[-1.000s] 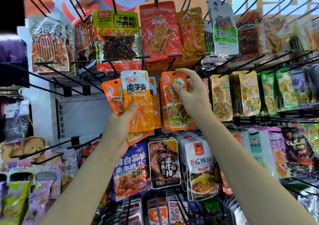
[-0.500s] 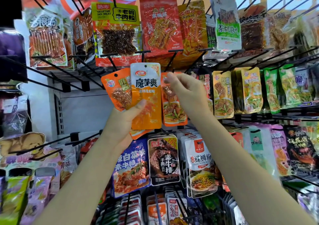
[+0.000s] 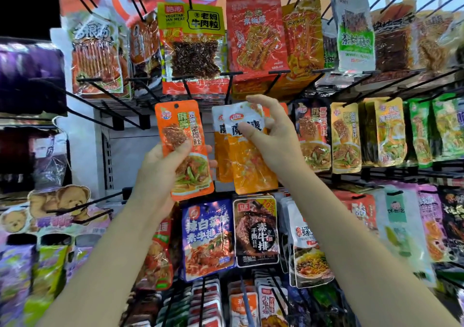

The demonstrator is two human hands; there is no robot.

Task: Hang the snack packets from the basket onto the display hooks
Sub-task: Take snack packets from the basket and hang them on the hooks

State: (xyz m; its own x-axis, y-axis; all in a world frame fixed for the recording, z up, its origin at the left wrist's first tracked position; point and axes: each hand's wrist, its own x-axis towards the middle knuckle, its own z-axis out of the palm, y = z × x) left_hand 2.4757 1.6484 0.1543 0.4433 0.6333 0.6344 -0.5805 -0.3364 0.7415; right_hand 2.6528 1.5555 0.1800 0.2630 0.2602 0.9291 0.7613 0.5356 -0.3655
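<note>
A shopper's-eye view of a packed snack wall: the left hand (image 3: 163,168) grips a glossy orange foil snack packet (image 3: 184,148) by its lower half, thumb pressed across the front, holding it upright with its punched hang-hole at the top, apparently kept ready for a free peg. The right hand (image 3: 270,131) reaches into the middle row and pinches the white top of a yellow-and-white plastic snack packet (image 3: 247,151) between thumb and forefinger, the other fingers spread loosely above it. A second packet of the same kind (image 3: 221,146) sits just behind and to its left. The pinch falls near the hang-hole, which suggests the packet is being steered onto a black wire display hook (image 3: 228,85); motion blur and the fingers hide whether the hole has actually caught the wire.

The two hands work just beside each other but do not touch. Around them, the hooks carry rows of hanging goods: a yellow-topped clear pouch of dark shredded snack (image 3: 193,48) above, and a blue pouch with white lettering (image 3: 207,239) below. The basket named in the task is out of frame. Judging by the packet in the left hand, the job is midway.
</note>
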